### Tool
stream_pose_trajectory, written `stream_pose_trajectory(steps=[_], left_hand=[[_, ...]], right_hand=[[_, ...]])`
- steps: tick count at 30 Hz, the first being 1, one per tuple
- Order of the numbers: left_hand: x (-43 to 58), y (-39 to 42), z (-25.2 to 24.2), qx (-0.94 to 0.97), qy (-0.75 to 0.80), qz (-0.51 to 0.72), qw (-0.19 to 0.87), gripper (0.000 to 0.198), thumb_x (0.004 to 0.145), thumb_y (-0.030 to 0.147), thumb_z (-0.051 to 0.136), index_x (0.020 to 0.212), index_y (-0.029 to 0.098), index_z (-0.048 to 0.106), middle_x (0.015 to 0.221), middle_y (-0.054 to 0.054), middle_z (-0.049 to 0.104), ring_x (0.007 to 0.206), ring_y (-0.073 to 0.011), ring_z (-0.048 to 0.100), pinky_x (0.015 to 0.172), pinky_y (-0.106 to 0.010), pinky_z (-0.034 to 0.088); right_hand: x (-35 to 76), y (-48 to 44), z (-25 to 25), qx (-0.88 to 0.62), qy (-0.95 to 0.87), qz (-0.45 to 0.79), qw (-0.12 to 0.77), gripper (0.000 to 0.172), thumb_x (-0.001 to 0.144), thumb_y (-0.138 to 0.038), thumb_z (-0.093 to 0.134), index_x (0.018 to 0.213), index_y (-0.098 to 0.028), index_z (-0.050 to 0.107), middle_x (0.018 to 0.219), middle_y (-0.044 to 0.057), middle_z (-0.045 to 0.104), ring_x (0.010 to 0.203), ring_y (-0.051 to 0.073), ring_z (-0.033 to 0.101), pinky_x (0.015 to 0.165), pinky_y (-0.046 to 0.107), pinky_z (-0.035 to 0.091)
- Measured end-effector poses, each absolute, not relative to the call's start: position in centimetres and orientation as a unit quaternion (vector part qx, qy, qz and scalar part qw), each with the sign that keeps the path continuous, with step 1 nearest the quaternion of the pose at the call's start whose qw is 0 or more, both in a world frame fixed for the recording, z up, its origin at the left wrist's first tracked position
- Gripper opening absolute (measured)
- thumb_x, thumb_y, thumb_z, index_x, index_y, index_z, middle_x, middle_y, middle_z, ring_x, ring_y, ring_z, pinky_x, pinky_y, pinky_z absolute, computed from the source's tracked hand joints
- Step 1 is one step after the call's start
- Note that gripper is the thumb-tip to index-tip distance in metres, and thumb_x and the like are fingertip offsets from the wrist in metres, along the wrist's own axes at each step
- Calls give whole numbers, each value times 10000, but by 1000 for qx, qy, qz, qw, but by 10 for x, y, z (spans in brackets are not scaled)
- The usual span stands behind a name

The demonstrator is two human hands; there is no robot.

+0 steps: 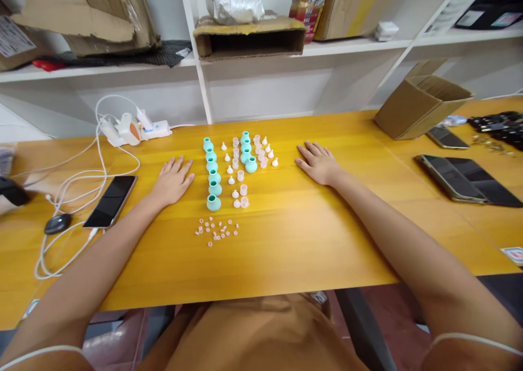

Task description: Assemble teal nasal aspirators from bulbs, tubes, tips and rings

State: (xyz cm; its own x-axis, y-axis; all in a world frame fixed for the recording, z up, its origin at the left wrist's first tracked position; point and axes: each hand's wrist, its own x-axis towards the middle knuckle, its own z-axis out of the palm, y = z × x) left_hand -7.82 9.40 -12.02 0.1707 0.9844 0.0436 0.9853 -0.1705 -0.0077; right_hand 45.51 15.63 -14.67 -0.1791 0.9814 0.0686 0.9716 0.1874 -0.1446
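Observation:
My left hand lies flat on the wooden table, fingers apart, just left of a column of turquoise vase-shaped pieces. Flat on the right side rests my right hand, fingers spread and holding nothing. Between the hands, a shorter turquoise column stands beside clear pink cup-like pieces and small white pointed caps. More white caps line the right edge of this group, nearest my right hand. Tiny pink rings lie scattered in front of the columns.
At left are a phone, white cables, a black round device and a power strip. On the right stand an open cardboard box and more phones. White shelves with boxes run behind the table.

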Motion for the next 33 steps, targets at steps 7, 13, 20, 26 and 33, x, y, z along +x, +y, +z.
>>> stream_pose_trajectory(steps=[7,13,20,26,33], left_hand=[[-80,93,-122,-780,-624,-31,15,729,1152,520,342,1774,143,388,1872,-185,298,1752,-457,240,1436,-614,217],[-70,83,-118,-787,-615,-54,28,684,1137,452,367,1720,104,458,1817,-194,406,1707,-411,344,1430,-565,270],[-57,50,-86,-777,-626,-60,18,469,1029,343,518,1442,170,660,1488,-158,700,1438,-378,634,1271,-525,511],[-22,-6,-60,-803,-562,-197,19,234,899,207,650,1115,292,622,1081,-88,721,987,-315,753,826,-489,646],[-11,-29,-78,-830,-490,-267,-6,272,985,259,686,1242,275,596,1175,-105,718,1024,-289,735,898,-483,637]], right_hand=[[457,150,-139,-627,-775,37,70,827,1114,-644,265,1783,-178,405,1870,151,295,1748,409,259,1428,606,238],[448,133,-130,-632,-759,-3,156,659,1099,-500,344,1597,-165,614,1691,178,540,1609,367,485,1371,525,402],[391,81,-80,-535,-773,-8,341,390,1098,-345,404,1248,-251,752,1184,176,700,1064,344,710,974,529,600],[314,26,-81,-377,-886,53,264,232,1068,-325,582,1242,-223,698,1223,116,711,723,208,644,671,394,528],[288,5,-108,-367,-892,-51,260,260,1116,-365,551,1269,-209,691,1189,142,705,829,239,684,644,367,511]])
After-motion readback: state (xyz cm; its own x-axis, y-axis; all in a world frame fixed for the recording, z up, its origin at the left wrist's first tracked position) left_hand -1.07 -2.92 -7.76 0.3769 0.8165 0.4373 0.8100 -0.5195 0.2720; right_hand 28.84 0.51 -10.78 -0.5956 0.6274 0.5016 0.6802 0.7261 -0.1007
